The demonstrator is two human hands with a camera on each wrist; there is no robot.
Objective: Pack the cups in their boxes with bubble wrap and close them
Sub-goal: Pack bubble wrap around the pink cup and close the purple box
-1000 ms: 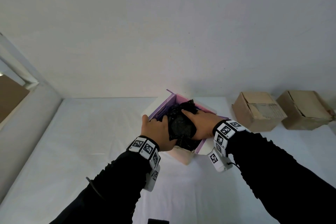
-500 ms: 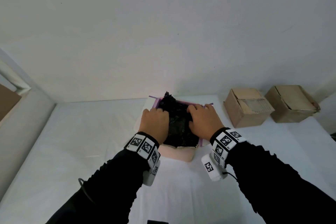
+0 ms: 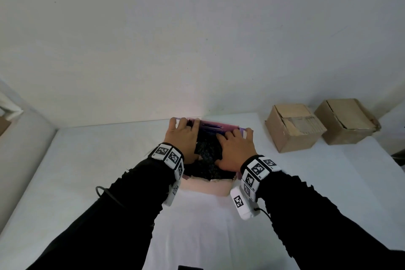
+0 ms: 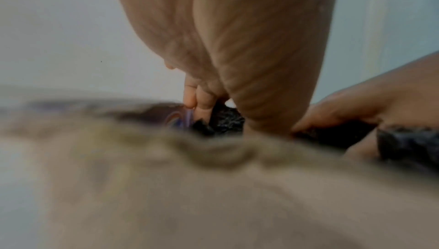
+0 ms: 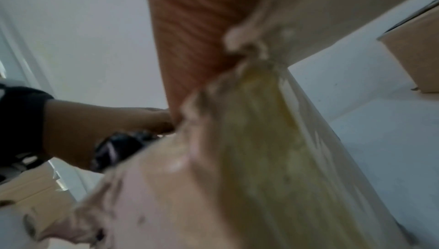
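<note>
On the white table (image 3: 87, 182), the pink box (image 3: 208, 188) is now sitting square-on (it was corner-on a second ago), with brown cartons (image 3: 293, 129) to its right. Inside it, the black bubble-wrap bundle (image 3: 208, 155) is sinking lower, cup hidden; the packing looks nearly done and closing looks near. The left hand (image 3: 182, 138) is hooking the box's far purple flap (image 3: 214, 126). The right hand (image 3: 234, 151) is pressing the bundle, fingers flat.

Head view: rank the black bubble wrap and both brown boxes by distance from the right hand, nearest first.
1. Black bubble wrap, directly under the right hand, touching it.
2. Nearer brown box, to its right.
3. Farther brown box, rightmost, by the wall.
</note>
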